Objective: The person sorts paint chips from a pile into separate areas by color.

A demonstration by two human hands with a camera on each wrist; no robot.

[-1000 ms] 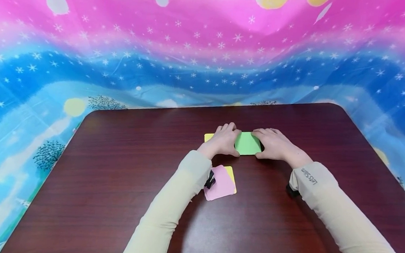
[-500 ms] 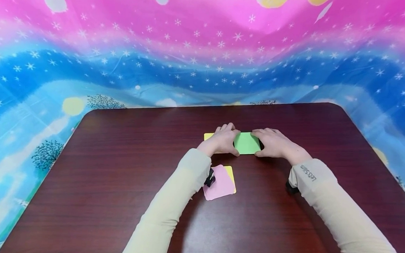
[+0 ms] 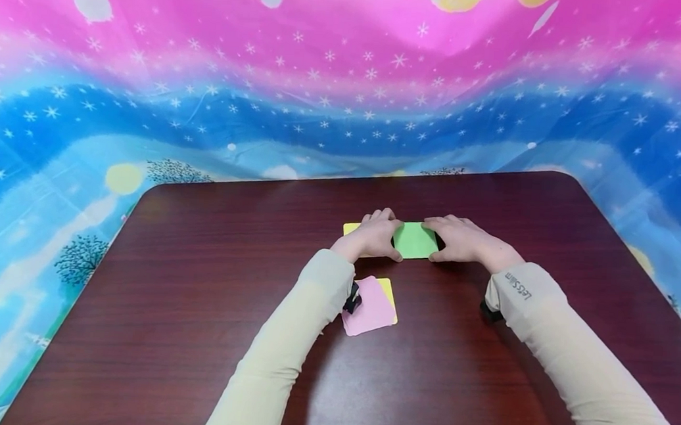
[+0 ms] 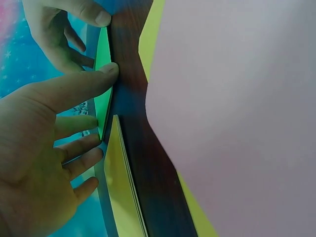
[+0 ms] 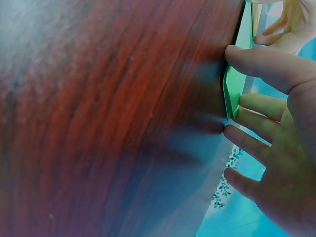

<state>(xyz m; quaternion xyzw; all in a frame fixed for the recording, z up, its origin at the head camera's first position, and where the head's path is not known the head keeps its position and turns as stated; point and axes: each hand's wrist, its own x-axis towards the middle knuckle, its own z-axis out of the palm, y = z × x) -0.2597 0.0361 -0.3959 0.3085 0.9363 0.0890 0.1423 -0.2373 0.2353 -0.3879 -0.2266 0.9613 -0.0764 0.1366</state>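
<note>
Between both hands lies a light green card, held near the far middle of the table. My left hand grips its left end, the thumb on the near edge and the fingers along the far one. The right hand holds the right end the same way. In the right wrist view the green card looks slightly bowed. Partly hidden under my left hand is a stack of yellow cards. Nearer to me, a pink card lies over a yellow card, beside the left wrist.
The dark red-brown wooden table has rounded far corners. A pink and blue snowflake-printed cloth hangs behind it and down its sides. A black wrist strap sits at the right cuff, and another strap overlaps the pink card.
Both hands stay almost still on the green card. Only a very slight shift of the view shows.
</note>
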